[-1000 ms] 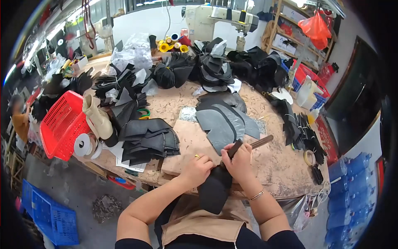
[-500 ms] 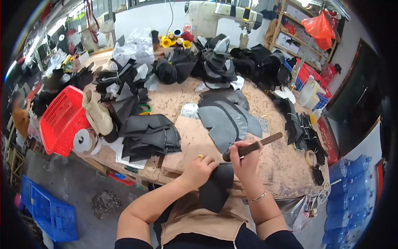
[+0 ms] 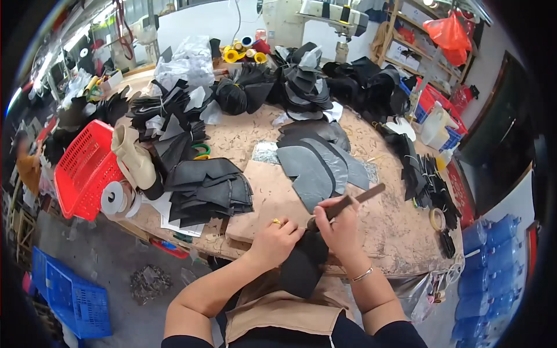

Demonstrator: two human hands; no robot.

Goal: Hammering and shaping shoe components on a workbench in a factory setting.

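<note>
My right hand (image 3: 338, 229) is closed around a hand tool (image 3: 362, 195) with a long flat brown shaft. The tool's dark lower end meets a black shoe piece (image 3: 304, 269) at the table's near edge; its exact kind I cannot make out. Over that edge the black piece hangs toward my lap. My left hand (image 3: 277, 240), with a yellow ring, pinches the piece's upper left edge, close to the tool's tip. Just beyond lies a fan of grey-black shoe pieces (image 3: 313, 168). Left of my hands is a stack of black pieces (image 3: 209, 191).
A beige boot (image 3: 134, 156), a tape roll (image 3: 116, 197) and a red basket (image 3: 84, 168) stand on the left. Bundles of black pieces (image 3: 301, 87) line the back, before a sewing machine (image 3: 333, 23). Blue water bottles (image 3: 487, 261) are stacked at right.
My right hand and the tool have shifted slightly left and toward the left hand. The black piece has bent a little at its upper edge.
</note>
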